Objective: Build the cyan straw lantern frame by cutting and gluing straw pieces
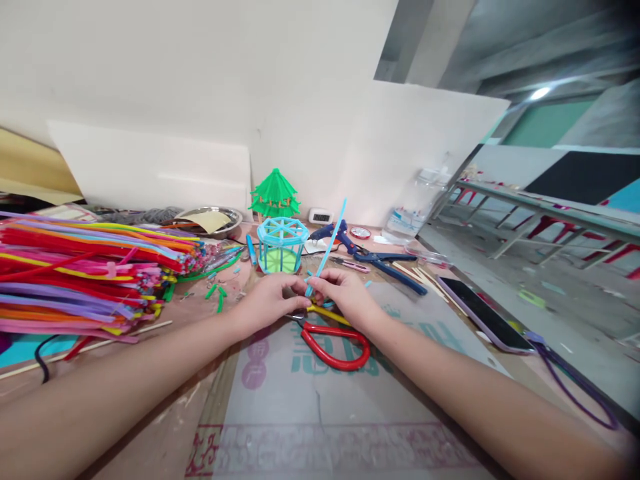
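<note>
Both hands meet over the middle of the table, fingers pinched. My right hand (pixel 345 297) is closed on a light blue pipe cleaner (pixel 332 240), which sticks up and leans to the right. The fingertips of my left hand (pixel 273 300) are closed at the lower end of the same pipe cleaner; what exactly lies between them is partly hidden. Just below the hands lie scissors with red handles (pixel 336 365), their blades mostly covered by my left hand. A yellow pipe cleaner (pixel 330 315) lies beneath my fingers. Behind stands a light blue pipe-cleaner frame (pixel 283 230) with a green base.
Bundled coloured pipe cleaners (pixel 75 273) fill the left side. A green tiered roof model (pixel 275 193) stands at the back, near a glue gun (pixel 340 233). Blue-handled pliers (pixel 395 267), a phone (pixel 483 313) and a clear bottle (pixel 410 210) are on the right.
</note>
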A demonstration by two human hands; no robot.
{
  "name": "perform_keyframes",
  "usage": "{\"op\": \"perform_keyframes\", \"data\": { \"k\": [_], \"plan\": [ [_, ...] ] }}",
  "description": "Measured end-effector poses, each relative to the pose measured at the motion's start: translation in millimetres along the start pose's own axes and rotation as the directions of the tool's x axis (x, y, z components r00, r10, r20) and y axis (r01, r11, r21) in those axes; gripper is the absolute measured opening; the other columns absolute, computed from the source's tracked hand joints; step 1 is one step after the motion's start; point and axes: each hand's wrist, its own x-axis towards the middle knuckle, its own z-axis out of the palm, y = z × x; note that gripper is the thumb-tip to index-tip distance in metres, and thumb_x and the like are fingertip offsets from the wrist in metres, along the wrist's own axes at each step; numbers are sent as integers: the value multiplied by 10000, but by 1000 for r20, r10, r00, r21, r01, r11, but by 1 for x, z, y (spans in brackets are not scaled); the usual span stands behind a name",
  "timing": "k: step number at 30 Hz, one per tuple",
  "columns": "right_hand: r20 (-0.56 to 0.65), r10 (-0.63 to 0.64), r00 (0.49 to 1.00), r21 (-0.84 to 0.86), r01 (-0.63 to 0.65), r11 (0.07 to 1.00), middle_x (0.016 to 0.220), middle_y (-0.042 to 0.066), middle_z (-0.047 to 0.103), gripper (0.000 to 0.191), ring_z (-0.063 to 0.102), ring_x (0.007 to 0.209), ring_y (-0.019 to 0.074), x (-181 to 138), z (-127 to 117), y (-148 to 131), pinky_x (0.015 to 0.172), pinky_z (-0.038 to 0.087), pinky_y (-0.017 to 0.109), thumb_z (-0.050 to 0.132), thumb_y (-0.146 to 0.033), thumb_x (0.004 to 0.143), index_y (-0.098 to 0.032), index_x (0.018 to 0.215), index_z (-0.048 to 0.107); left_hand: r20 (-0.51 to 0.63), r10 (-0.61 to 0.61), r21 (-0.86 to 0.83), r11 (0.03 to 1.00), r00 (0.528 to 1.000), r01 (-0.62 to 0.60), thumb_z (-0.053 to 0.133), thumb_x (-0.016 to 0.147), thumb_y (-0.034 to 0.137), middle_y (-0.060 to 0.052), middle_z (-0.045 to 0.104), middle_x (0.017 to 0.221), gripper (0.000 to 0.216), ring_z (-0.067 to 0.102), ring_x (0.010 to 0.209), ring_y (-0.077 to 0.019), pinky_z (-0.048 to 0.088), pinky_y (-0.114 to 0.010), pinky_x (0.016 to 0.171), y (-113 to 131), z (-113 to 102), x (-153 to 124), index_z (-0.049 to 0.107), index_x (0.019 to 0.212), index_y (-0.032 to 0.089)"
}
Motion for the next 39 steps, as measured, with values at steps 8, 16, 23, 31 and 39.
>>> {"op": "perform_keyframes", "data": {
  "k": [8,16,23,31,39],
  "plan": [
    [32,36,999,33,-37,999,556,-25,597,307,538,526,102,1,1,-2,564,422,235,688,-449,727,-162,674,593,-74,17,80,997,997,-11,634,814,309,11,679,783,136,604,788,-150,409,-245,734,0,1,-3,691,777,192],
    [51,3,999,-64,0,998,546,-22,579,330,518,519,101,-1,0,-4,552,404,238,656,-478,752,-160,680,604,-53,34,84,996,998,-29,628,823,326,-10,689,794,163,606,798,-162,414,-255,740,0,0,-2,719,791,195],
    [43,-24,999,-64,27,998,549,-27,572,326,518,526,99,-2,0,-4,553,413,234,656,-467,755,-162,663,589,-45,47,127,991,998,-40,649,804,309,-9,684,799,132,602,815,-167,412,-256,750,0,0,-1,713,796,194],
    [42,-20,999,-66,23,998,565,-23,586,319,525,534,103,-3,1,-5,561,413,238,653,-470,754,-159,696,610,-19,75,147,987,997,-71,581,861,349,-13,670,748,229,590,757,-154,403,-254,728,3,-2,-2,711,767,185],
    [18,-86,996,-116,87,989,569,-29,559,294,516,539,107,-4,3,-4,552,415,242,644,-445,767,-171,682,583,-1,126,183,975,992,-124,580,854,405,-12,679,774,251,592,778,-161,398,-260,735,-2,0,-2,706,795,196]
  ]
}}
